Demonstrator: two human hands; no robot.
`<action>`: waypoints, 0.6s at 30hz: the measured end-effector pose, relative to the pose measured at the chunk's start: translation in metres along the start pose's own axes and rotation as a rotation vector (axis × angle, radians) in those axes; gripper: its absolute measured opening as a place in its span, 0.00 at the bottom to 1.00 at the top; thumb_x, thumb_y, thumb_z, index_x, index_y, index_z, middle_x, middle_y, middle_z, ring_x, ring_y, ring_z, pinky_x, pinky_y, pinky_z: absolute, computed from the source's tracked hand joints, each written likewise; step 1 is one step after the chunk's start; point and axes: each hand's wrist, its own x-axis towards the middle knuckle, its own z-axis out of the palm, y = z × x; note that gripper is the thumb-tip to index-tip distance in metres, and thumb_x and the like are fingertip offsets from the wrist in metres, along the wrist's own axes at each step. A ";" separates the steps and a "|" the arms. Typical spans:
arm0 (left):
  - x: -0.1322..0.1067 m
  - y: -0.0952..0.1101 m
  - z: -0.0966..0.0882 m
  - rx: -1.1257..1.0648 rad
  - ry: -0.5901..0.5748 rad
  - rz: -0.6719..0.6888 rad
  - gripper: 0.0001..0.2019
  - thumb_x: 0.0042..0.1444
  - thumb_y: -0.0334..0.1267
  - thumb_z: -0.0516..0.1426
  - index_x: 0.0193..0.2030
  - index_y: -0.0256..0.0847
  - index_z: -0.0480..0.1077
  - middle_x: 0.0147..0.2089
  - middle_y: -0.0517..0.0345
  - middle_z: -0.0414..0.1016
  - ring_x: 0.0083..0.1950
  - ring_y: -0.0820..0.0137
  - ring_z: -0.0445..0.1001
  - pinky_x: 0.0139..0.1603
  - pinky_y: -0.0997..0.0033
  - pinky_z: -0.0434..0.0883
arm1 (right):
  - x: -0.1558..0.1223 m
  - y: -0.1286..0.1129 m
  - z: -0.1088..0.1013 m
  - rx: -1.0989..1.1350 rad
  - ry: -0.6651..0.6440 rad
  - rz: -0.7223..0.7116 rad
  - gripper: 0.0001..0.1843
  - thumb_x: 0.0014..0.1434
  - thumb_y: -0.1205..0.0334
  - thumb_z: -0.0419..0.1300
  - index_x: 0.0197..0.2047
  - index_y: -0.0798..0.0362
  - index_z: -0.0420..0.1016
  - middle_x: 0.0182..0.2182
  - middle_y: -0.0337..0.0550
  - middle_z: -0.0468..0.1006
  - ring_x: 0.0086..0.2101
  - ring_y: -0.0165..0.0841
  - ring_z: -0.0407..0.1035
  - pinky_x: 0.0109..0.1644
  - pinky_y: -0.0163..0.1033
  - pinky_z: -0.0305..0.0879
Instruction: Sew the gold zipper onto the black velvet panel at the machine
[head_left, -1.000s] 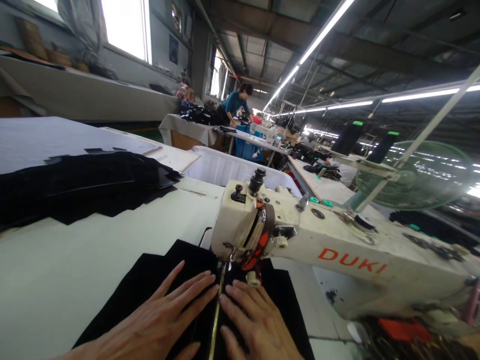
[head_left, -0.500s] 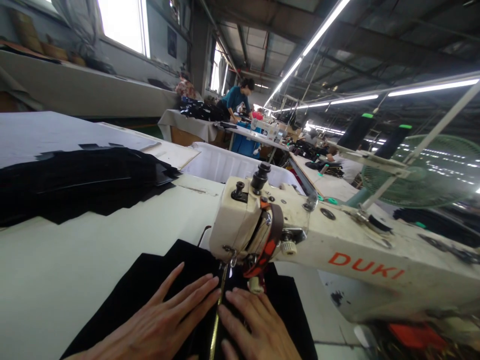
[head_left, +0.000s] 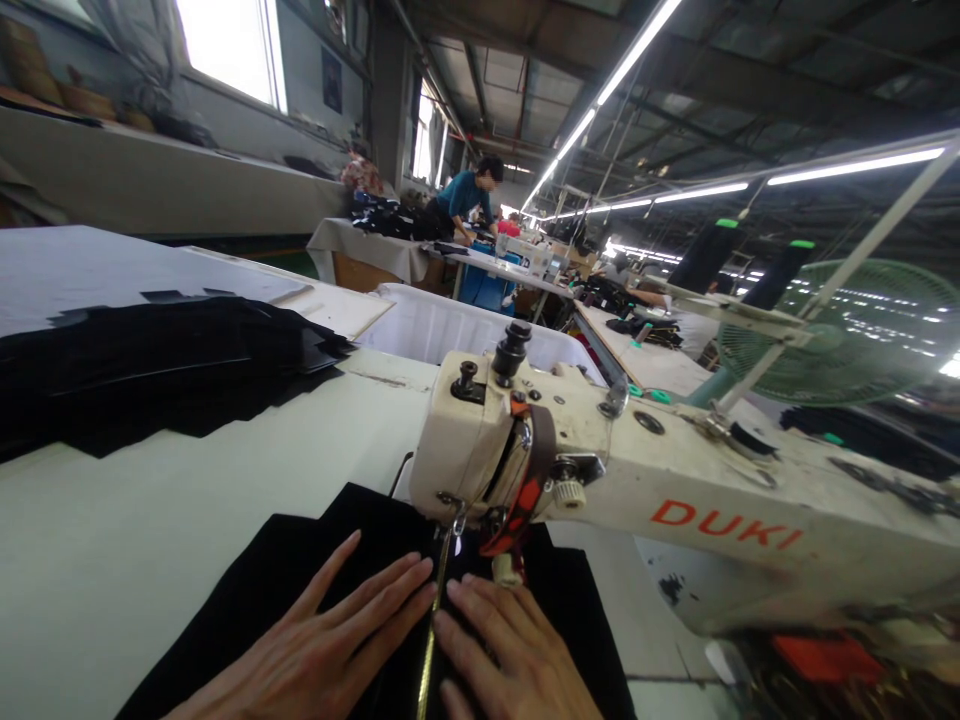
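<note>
My left hand (head_left: 322, 650) lies flat with fingers spread on a piece of black fabric (head_left: 300, 570) on the white sewing table (head_left: 150, 520). My right hand (head_left: 510, 660) lies flat on the same fabric, just right of a thin brass-coloured guide strip (head_left: 429, 650) that runs between the two hands. Both sets of fingertips point toward the needle area of a cream DUKI sewing machine (head_left: 675, 510), directly below its head. Neither hand holds anything.
A stack of black fabric pieces (head_left: 150, 360) lies at the far left of the table. A white bin (head_left: 450, 330) stands behind the machine. A green fan (head_left: 847, 330) is at the right. A person in a teal top (head_left: 461, 200) works at a distant table.
Both hands stay flat on the fabric in nearly the same place. The camera has shifted slightly, so the machine head sits a little further left in view.
</note>
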 end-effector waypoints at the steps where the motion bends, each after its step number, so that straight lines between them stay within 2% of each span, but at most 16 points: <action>1: 0.000 0.000 0.000 0.000 -0.005 0.003 0.37 0.62 0.39 0.54 0.76 0.38 0.48 0.74 0.51 0.55 0.71 0.62 0.63 0.76 0.55 0.42 | 0.000 -0.002 0.002 0.001 0.021 0.025 0.18 0.73 0.56 0.50 0.51 0.52 0.79 0.49 0.40 0.82 0.48 0.35 0.78 0.58 0.41 0.72; 6: 0.002 0.000 -0.004 -0.032 0.002 -0.006 0.37 0.63 0.41 0.55 0.76 0.39 0.47 0.73 0.51 0.57 0.70 0.62 0.64 0.76 0.55 0.44 | -0.001 -0.009 0.010 0.031 0.125 0.136 0.18 0.72 0.52 0.52 0.50 0.52 0.79 0.46 0.38 0.83 0.46 0.33 0.79 0.62 0.39 0.68; 10: 0.004 0.001 -0.008 -0.086 -0.017 -0.023 0.39 0.61 0.39 0.56 0.77 0.42 0.46 0.73 0.53 0.58 0.69 0.61 0.65 0.75 0.53 0.50 | 0.003 -0.005 0.004 -0.009 0.043 0.092 0.18 0.70 0.58 0.50 0.53 0.55 0.77 0.48 0.41 0.82 0.47 0.34 0.78 0.57 0.40 0.73; 14: 0.004 0.001 -0.008 -0.061 -0.038 -0.019 0.39 0.60 0.39 0.55 0.77 0.40 0.45 0.73 0.52 0.56 0.70 0.60 0.64 0.74 0.50 0.50 | 0.005 0.000 -0.002 -0.049 -0.013 0.036 0.20 0.62 0.67 0.51 0.54 0.57 0.76 0.51 0.43 0.81 0.49 0.35 0.77 0.54 0.40 0.75; 18: 0.003 0.002 -0.009 -0.055 -0.043 -0.010 0.38 0.62 0.40 0.55 0.77 0.41 0.45 0.74 0.52 0.56 0.71 0.60 0.62 0.73 0.48 0.51 | 0.003 0.001 0.000 -0.068 -0.033 0.018 0.24 0.56 0.69 0.52 0.55 0.57 0.75 0.52 0.43 0.80 0.49 0.37 0.77 0.53 0.41 0.76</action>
